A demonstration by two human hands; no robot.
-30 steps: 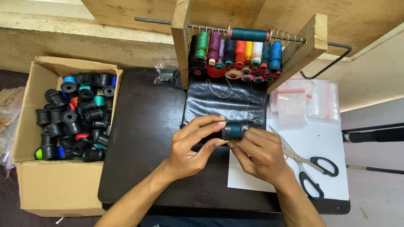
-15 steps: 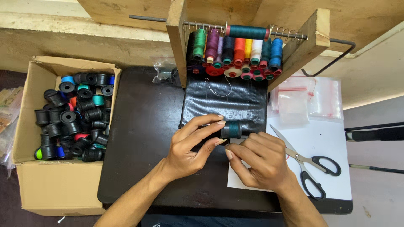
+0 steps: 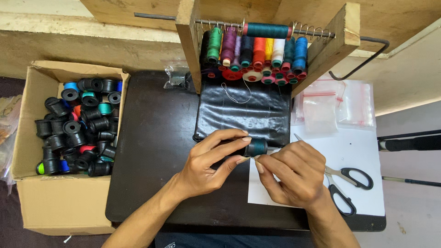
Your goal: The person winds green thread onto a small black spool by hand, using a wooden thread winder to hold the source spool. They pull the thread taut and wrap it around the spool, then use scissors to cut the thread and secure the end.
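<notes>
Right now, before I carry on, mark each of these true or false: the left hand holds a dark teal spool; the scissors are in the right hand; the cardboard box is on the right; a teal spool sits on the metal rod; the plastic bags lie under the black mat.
1. The left hand holds a dark teal thread spool. True.
2. The scissors are in the right hand. False: they lie on the white sheet, partly hidden behind that hand.
3. The cardboard box of bobbins is on the right. False: it stands on the left.
4. A teal spool sits on the metal rod. True.
5. The clear plastic bags lie under the black mat. False: they lie to its right.
</notes>
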